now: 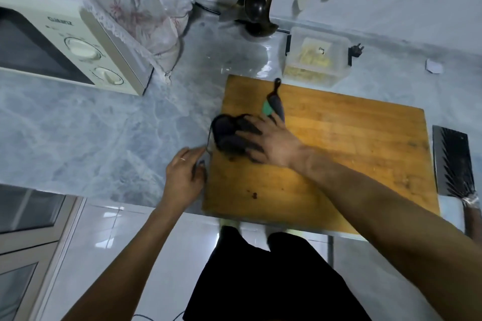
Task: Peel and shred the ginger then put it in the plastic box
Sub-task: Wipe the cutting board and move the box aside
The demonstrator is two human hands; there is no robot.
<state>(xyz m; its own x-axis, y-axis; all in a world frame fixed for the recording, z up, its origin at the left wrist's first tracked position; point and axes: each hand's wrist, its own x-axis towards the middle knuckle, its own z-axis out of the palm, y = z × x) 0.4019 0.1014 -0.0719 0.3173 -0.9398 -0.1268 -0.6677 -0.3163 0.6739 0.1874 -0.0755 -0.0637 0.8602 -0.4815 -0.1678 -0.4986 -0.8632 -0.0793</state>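
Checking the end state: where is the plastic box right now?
In the head view, the plastic box sits on the countertop just beyond the cutting board's far edge, toward the wall.

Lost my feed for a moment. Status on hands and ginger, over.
Right hand spread flat on dark cloth at board edge. Left hand beside board, grip unclear. Shredded ginger in box. Cleaver right of board.

Dim, cool light; wide-angle bending at edges, soft blur throughout.
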